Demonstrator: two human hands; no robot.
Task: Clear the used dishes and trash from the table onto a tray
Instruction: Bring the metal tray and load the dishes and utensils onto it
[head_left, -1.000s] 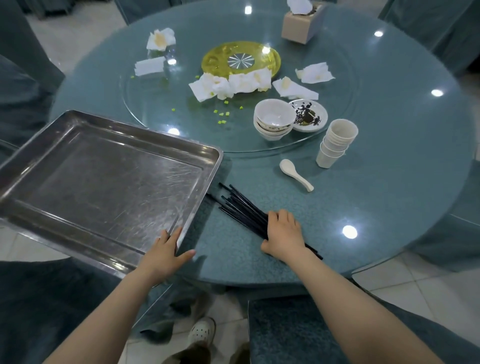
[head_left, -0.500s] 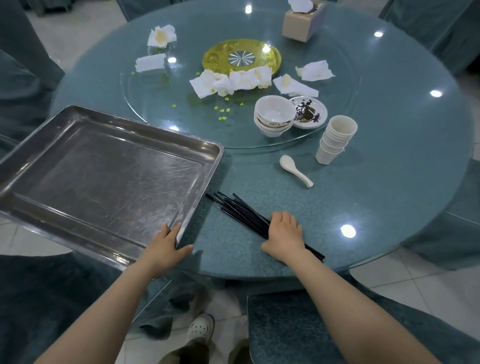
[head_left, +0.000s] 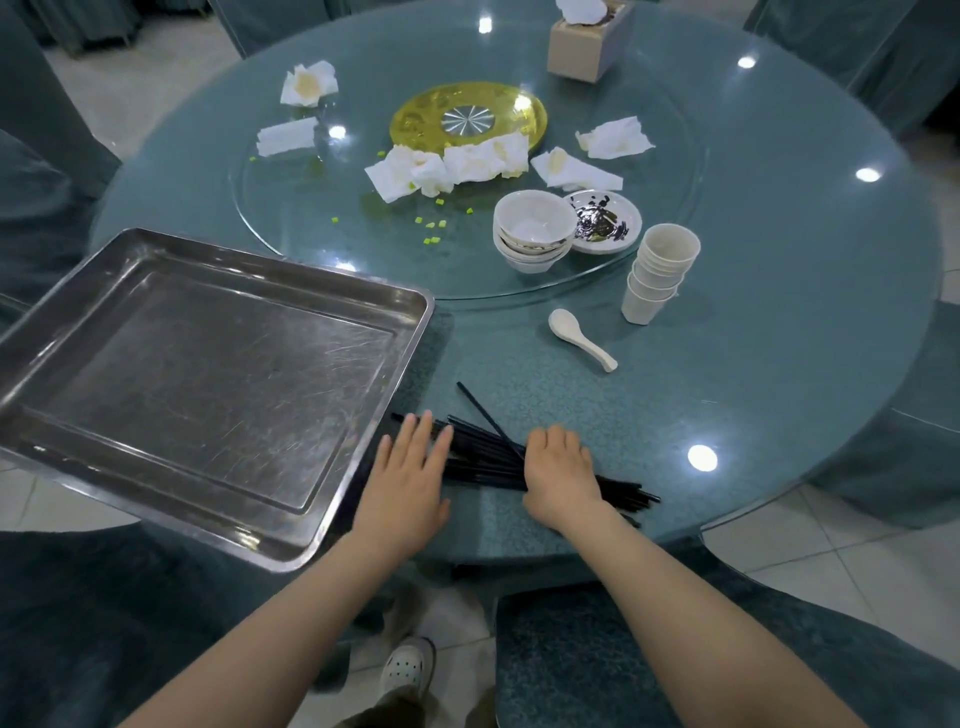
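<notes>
Your right hand (head_left: 558, 475) lies curled over the bundle of black chopsticks (head_left: 485, 460) at about 5 o'clock on the round table (head_left: 779, 364), knuckles up and fingers bent down onto the sticks; whether the fingers close fully round the bundle you cannot tell from this angle. Your left hand (head_left: 410, 467) lies flat with straight fingers, its fingertips on the bundle's other end, just beside the near right corner of the metal tray (head_left: 218, 374); nothing is held in it. One chopstick (loose from the rest) angles up toward 12 o'clock. The tray sits at 8 o'clock, overhanging the table edge, and holds nothing. At 3 o'clock from the chopsticks' far end lies a white spoon (head_left: 579, 338); beyond it stands a stack of cups (head_left: 657, 273). On the glass turntable (head_left: 311, 223), stacked bowls (head_left: 532, 228) touch a sauce-stained saucer (head_left: 602, 221); crumpled napkins (head_left: 452, 166) lie around a yellow plate (head_left: 467, 117); green scraps (head_left: 434, 228) are scattered nearby; a tissue box (head_left: 584, 44) stands at 12 o'clock.
</notes>
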